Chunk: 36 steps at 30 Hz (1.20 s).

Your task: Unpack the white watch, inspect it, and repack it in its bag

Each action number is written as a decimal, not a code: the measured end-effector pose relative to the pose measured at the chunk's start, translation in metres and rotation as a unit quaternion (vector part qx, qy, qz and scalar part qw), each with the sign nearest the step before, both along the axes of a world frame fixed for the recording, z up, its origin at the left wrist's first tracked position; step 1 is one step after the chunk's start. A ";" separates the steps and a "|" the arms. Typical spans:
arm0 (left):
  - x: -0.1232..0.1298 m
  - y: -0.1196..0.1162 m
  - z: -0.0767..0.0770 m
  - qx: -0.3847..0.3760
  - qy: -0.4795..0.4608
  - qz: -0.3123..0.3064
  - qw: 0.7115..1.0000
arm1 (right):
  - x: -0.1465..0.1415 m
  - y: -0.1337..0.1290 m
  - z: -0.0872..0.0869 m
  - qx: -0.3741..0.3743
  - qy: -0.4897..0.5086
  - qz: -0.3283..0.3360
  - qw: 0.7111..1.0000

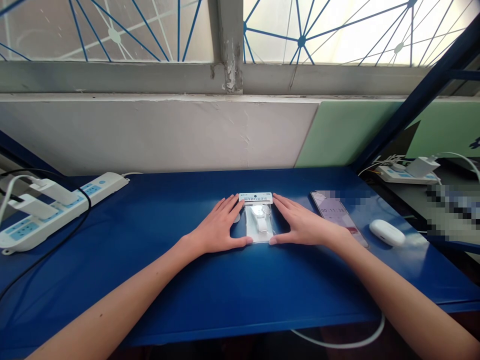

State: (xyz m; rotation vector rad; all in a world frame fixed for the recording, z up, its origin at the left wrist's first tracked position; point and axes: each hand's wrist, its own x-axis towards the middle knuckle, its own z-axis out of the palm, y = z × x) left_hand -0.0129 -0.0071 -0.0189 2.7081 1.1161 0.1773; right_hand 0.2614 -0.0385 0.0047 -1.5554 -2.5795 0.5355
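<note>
A small clear plastic packet (258, 232) with a printed white header card lies flat on the blue table, a whitish item showing inside it. My left hand (219, 225) rests along its left side, fingers stretched out and thumb at the lower left corner. On the other side, my right hand (296, 220) lies with straight fingers at the header and its thumb at the lower right corner. Both hands are open and touch the packet's edges without gripping it. A small round item beside the left fingers is mostly hidden.
A phone (337, 215) with a lit screen and a white earbud case (387, 233) lie to the right. At the left is a white power strip (22, 235) with plugged chargers and a black cable (56, 255). Behind the blue table (210, 295) stand a wall and windows.
</note>
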 end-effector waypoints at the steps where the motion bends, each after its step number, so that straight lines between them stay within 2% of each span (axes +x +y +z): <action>1: 0.000 0.000 0.000 0.001 0.002 0.000 1.000 | 0.000 0.000 0.000 -0.001 -0.003 0.000 1.000; 15: 0.000 0.001 -0.002 0.003 0.004 -0.005 1.000 | 0.004 0.001 -0.006 0.017 -0.008 0.011 1.000; 25: 0.000 0.000 0.000 0.003 0.008 -0.015 1.000 | 0.002 0.000 0.005 0.006 -0.015 0.023 1.000; 31: 0.002 -0.001 0.002 0.001 0.000 -0.007 1.000 | 0.004 0.002 0.002 0.072 0.019 0.020 0.997; 36: 0.003 -0.001 -0.001 0.015 -0.045 0.037 0.998 | 0.007 0.005 0.007 0.122 0.060 0.030 0.990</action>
